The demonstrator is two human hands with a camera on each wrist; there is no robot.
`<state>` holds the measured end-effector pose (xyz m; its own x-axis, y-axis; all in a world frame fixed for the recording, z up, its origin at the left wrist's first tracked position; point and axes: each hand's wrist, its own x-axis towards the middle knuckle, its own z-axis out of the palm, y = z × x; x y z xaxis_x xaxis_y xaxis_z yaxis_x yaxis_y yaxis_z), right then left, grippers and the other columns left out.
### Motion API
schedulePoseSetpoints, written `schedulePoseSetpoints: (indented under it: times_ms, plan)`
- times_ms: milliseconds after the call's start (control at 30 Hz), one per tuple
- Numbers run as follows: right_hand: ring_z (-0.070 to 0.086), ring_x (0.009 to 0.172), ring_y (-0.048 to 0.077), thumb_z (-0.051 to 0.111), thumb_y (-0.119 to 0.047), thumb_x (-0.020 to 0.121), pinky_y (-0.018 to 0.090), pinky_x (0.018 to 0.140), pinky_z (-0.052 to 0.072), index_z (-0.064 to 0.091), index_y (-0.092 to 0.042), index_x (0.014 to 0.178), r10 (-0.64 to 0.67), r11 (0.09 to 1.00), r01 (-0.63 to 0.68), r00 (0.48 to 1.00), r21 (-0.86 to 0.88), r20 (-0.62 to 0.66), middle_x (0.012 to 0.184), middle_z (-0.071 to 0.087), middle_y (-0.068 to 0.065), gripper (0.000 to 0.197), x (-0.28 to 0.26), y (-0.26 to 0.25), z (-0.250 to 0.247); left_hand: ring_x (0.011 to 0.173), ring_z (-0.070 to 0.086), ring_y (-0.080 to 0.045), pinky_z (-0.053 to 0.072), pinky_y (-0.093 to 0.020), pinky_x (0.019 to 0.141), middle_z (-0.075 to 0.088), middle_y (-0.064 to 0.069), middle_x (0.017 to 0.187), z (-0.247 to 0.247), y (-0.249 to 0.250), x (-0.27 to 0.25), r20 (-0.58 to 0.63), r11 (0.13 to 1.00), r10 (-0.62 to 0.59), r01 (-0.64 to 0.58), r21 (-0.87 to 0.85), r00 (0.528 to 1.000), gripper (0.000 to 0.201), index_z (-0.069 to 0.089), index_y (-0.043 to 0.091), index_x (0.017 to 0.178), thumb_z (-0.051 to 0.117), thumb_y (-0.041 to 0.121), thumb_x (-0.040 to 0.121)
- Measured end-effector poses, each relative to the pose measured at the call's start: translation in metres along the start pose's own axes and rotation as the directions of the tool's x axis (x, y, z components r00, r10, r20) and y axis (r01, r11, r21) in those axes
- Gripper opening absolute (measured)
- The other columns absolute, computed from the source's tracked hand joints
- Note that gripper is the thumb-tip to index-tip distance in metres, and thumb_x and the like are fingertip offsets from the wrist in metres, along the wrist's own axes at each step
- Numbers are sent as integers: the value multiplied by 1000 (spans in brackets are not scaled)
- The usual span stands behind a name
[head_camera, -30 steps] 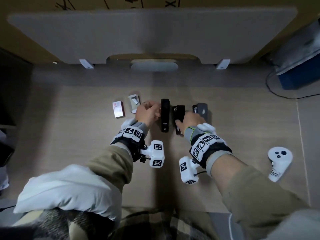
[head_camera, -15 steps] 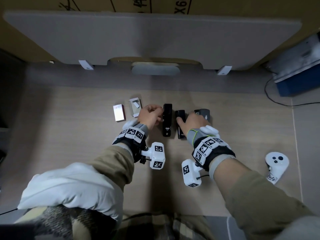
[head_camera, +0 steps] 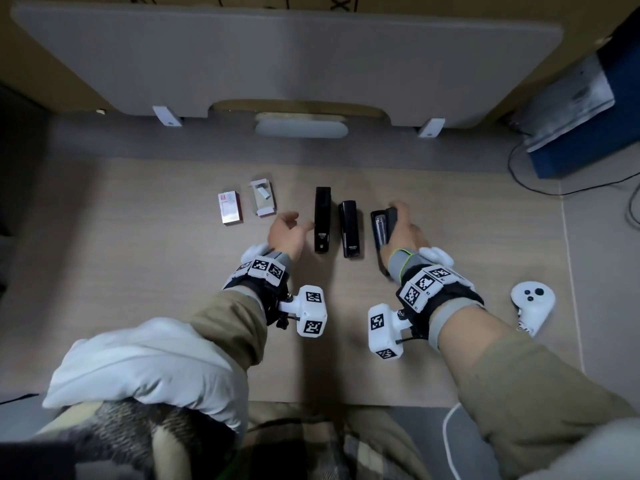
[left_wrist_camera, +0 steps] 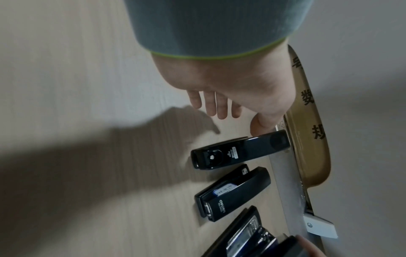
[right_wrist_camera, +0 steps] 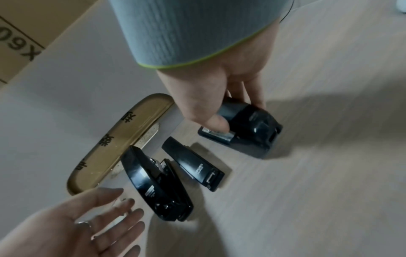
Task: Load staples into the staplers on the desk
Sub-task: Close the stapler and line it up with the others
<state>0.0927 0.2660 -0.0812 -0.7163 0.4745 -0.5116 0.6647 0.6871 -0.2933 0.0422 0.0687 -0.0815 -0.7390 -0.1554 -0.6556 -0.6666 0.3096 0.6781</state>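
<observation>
Three black staplers lie side by side near the middle of the worktop (head_camera: pixel 138 271), all pointing toward its far edge. The right hand (head_camera: pixel 403 233) grips the right stapler (head_camera: pixel 381 226), fingers curled round its raised lid and thumb against the magazine, so the metal staple channel shows. The left hand (head_camera: pixel 287 232) hovers with fingers loosely spread and holds nothing, just left of the left stapler (head_camera: pixel 322 220); the middle stapler (head_camera: pixel 349 228) lies untouched between them. Toward the left edge sit an opened staple box (head_camera: pixel 263 197) and a closed staple box (head_camera: pixel 229 207).

The step in hand looks like opening the right stapler for loading. To do it well, hold the lid fully back and keep the base flat on the worktop, so that a strip can drop straight into the channel. The free left hand is well placed to fetch a strip from the opened box.

Half a second ago the right hand rested at the middle stapler and the left hand touched the left one; now the right has shifted one stapler over and the left has let go.
</observation>
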Motion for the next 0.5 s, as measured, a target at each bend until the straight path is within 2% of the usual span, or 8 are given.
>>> schedulePoseSetpoints:
  times_ms: [100,167,267,367,433,500]
  plan:
    - [60,94,41,43,-16,88,49,87,48,7,-59,138,-13,1000,12,999,-6,-48,127,53,14,75,-9,1,-6,121,55,-22,38,-33,108,58,-7,132,1,2,-7,-66,1000,29,-29,1,997,54,52,12,133,70,22,83]
    - [61,96,41,50,-12,86,48,86,49,3,-52,144,-44,999,43,994,-14,-96,129,53,13,85,-19,-1,-18,117,53,-18,38,-33,108,54,-6,134,4,5,-15,-117,997,78,-75,33,990,62,49,12,137,71,26,81]
    - [63,100,37,60,-18,80,40,83,50,11,-41,147,-100,991,110,988,81,-117,128,58,5,87,-33,-19,-40,128,47,-24,35,-39,111,51,-9,140,0,15,-26,-132,985,164,-155,74,978,70,46,12,140,71,36,79]
    - [65,102,28,65,-32,66,38,89,52,31,-44,136,-214,949,224,974,221,-67,119,66,-6,79,-43,-53,-47,123,54,-22,38,-40,109,61,-6,131,-15,31,-34,15,983,171,-169,-64,985,63,53,11,135,63,50,85]
    - [66,104,19,67,-40,59,38,93,53,41,-45,129,-309,921,300,951,249,-2,118,67,-13,75,-51,-75,-43,113,62,-17,41,-41,105,69,-1,119,-26,38,-38,172,986,127,-106,-128,977,69,62,17,126,56,68,79]
    - [67,105,15,70,-45,58,36,93,53,46,-46,126,-385,896,363,922,255,39,116,69,-15,73,-65,-98,-36,108,67,-17,47,-41,100,74,1,112,-39,37,-42,272,967,114,-44,-250,955,67,66,22,118,63,70,71]
